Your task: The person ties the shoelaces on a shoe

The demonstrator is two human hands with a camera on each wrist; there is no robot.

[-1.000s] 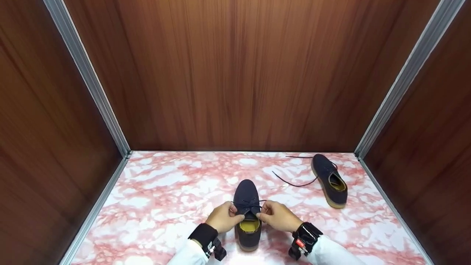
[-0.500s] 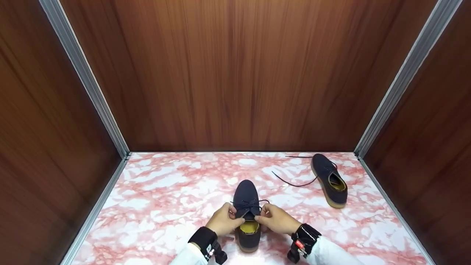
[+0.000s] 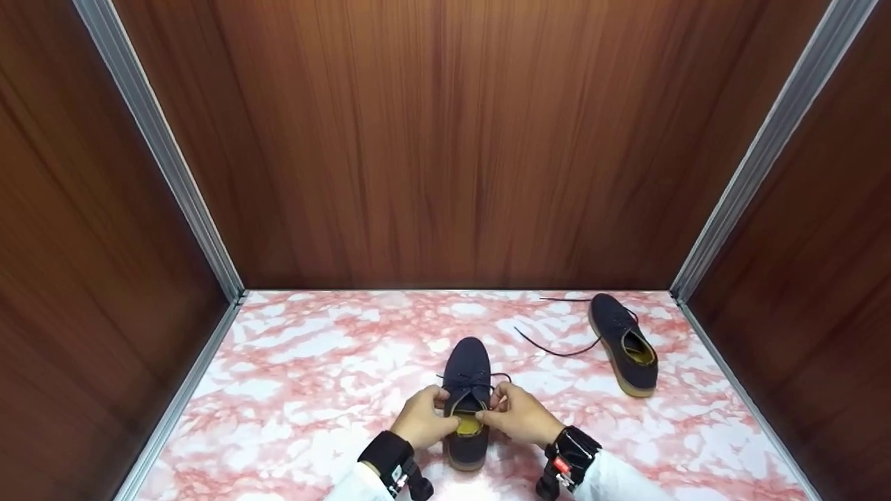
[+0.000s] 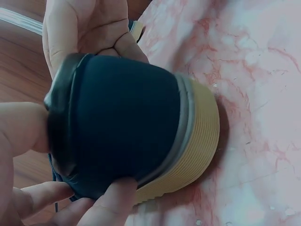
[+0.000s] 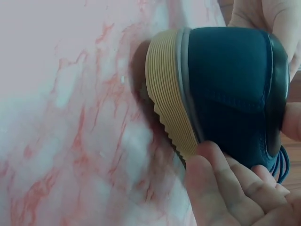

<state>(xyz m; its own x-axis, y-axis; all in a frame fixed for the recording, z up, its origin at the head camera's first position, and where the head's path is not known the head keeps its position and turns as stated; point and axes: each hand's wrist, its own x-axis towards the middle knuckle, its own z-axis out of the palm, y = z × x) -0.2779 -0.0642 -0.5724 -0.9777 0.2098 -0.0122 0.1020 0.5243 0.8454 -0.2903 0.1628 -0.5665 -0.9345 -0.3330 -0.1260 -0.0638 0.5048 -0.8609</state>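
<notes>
A dark navy lace-up shoe [image 3: 467,358] points away from me at the front middle, its lace [image 3: 473,379] tied in a bow over the tongue. My left hand [image 3: 426,416] grips its left side, thumb at the yellow-lined opening and fingers along the outside. Opposite it, my right hand [image 3: 522,415] holds the right side the same way. The left wrist view shows the heel [image 4: 127,113] and ridged tan sole [image 4: 200,132] between both hands. In the right wrist view, the fingers [image 5: 235,183] lie against the shoe's side. Whether the sole touches the surface is hard to tell.
A matching shoe [image 3: 614,320] stands at the back right, its loose lace [image 3: 557,353] trailing left over the pink-and-white marbled surface [image 3: 313,362]. Brown wood-patterned panels [image 3: 445,153] with grey metal corner strips [image 3: 167,153] close in the back and both sides.
Both thumbs have slid from the lace flaps down toward the opening, which now shows wider. The shoe has shifted slightly away from me, and the bow's right loop hangs free of my right hand.
</notes>
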